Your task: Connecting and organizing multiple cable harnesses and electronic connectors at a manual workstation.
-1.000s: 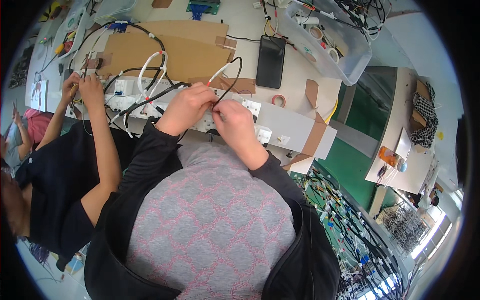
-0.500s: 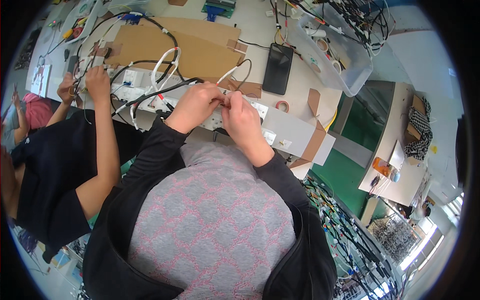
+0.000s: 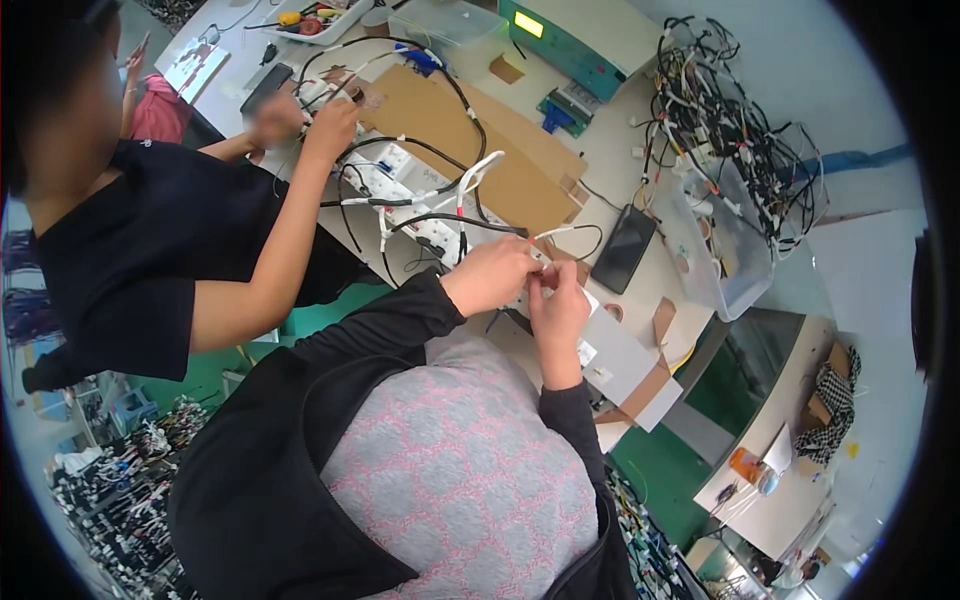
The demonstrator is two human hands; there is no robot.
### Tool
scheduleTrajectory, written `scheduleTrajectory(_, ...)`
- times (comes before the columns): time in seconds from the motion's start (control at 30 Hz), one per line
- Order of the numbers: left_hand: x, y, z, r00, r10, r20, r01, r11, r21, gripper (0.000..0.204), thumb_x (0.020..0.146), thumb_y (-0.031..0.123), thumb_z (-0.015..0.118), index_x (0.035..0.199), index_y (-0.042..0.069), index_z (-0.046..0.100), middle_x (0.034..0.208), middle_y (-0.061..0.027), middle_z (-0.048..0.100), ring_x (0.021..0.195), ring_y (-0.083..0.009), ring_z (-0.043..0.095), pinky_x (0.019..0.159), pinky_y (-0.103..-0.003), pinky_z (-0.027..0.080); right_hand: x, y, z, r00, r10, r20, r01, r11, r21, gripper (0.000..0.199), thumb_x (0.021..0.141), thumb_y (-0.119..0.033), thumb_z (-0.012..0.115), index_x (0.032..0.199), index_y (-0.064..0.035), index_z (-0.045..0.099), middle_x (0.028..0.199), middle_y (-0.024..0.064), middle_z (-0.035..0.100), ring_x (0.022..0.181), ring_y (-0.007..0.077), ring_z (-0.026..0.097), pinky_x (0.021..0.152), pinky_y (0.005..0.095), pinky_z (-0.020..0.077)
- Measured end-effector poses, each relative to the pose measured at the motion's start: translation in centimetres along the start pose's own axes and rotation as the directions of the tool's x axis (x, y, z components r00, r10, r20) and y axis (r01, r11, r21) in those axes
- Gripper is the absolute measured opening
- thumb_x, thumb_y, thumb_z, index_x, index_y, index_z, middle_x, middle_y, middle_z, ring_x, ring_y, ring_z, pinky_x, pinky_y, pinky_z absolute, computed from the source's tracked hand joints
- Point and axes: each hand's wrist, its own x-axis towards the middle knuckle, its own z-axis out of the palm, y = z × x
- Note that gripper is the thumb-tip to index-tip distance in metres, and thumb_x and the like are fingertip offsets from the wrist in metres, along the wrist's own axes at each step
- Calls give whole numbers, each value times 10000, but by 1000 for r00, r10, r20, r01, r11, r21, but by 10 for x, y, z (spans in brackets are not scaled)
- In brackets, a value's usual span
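Observation:
My left hand [image 3: 495,275] and my right hand [image 3: 560,308] meet fingertip to fingertip over a long white fixture board [image 3: 408,200]. Both are closed in a pinch; whatever sits between the fingers is too small and hidden to name. Just beyond my left hand runs a black cable [image 3: 460,217] of a wire harness, with red and white bands near its end. From there a thin wire [image 3: 590,228] loops out past my fingers. A white-sleeved branch [image 3: 480,172] of the harness sticks up to the left.
At left, a co-worker's hand [image 3: 333,128] works on the same harness. Behind the board lie brown cardboard [image 3: 520,190] and a black phone [image 3: 624,248]. A clear plastic bin [image 3: 735,290] stands right, tangled cables [image 3: 720,130] beside it. A green device [image 3: 570,45] stands at the back.
The view has turned and shifted, so the bench sits lower and further right, and the device at the back shows. My hands keep their pinch together at the board.

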Motion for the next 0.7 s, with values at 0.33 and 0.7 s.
scheduleTrajectory(0.33, -11, 10, 6, 999, -36, 2, 35, 977, 212, 214, 796, 98, 633, 1005, 115, 674, 951, -89, 663, 886, -274, 627, 704, -395, 550, 0, -2, 1, 999, -39, 2, 39, 999, -28, 230, 758, -71, 729, 861, -102, 526, 715, 68, 634, 653, 272, 647, 570, 377, 501)
scheduleTrajectory(0.7, -5, 8, 13, 999, -45, 21, 38, 963, 266, 157, 770, 105, 649, 920, 111, 692, 856, -81, 695, 852, -255, 661, 697, -384, 558, -3, 0, 4, 999, -44, -18, 44, 999, -13, 223, 764, -68, 727, 851, -83, 523, 707, 73, 648, 638, 244, 659, 572, 350, 507)
